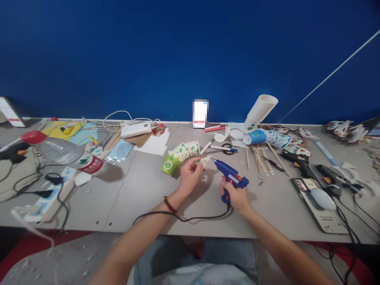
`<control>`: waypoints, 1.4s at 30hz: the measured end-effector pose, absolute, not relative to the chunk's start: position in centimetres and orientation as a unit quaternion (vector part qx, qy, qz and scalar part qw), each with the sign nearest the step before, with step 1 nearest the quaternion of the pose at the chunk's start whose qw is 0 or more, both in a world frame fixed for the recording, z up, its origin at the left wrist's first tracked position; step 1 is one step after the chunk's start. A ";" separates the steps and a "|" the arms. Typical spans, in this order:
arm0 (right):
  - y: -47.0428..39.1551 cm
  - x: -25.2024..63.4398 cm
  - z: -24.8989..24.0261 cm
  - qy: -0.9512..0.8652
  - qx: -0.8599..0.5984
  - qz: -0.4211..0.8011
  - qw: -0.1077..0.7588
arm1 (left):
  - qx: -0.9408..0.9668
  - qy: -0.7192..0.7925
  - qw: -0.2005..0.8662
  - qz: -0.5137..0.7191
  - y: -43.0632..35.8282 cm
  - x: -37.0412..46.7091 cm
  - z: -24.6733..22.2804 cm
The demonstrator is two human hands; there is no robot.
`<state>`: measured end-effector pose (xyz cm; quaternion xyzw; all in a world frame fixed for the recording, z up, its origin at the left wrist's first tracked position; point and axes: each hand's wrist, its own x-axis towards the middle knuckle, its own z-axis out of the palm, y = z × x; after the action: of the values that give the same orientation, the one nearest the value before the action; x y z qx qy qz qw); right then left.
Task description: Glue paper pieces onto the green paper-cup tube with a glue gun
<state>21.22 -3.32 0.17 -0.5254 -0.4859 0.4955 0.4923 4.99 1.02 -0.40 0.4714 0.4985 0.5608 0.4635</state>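
A small white paper piece with green print (205,161) is pinched in my left hand (190,175) near the middle of the table. My right hand (234,194) is wrapped round the handle of a blue hot glue gun (230,172), whose nozzle points left, close to the paper's upper tip. Whether nozzle and paper touch, I cannot tell. Just behind my left hand lies a bent green patterned paper-cup piece (180,155). A black cable runs from the gun across my left wrist, which wears a dark red bead bracelet.
At the left are a plastic bottle (67,152) and a power strip (55,196). Scissors (228,149), markers, wooden sticks (259,159), blue cups (265,137) and a stack of white cups (261,111) stand or lie behind. A phone (316,208) and other glue guns lie at right.
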 end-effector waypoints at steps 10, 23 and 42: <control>-3.3 21.4 -0.1 -0.494 -0.536 0.486 0.482 | 0.481 0.499 0.458 0.556 1.1 4.8 -0.9; -3.3 21.6 -0.4 -0.498 -0.535 0.487 0.479 | 0.478 0.504 0.463 0.551 1.0 4.9 -0.6; -3.3 21.5 -0.1 -0.489 -0.541 0.485 0.482 | 0.483 0.509 0.453 0.550 0.9 4.9 -0.3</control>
<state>21.46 -3.34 -0.11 -0.5412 -0.4888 0.4853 0.4823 4.90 0.92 -0.30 0.4829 0.5091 0.5503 0.4526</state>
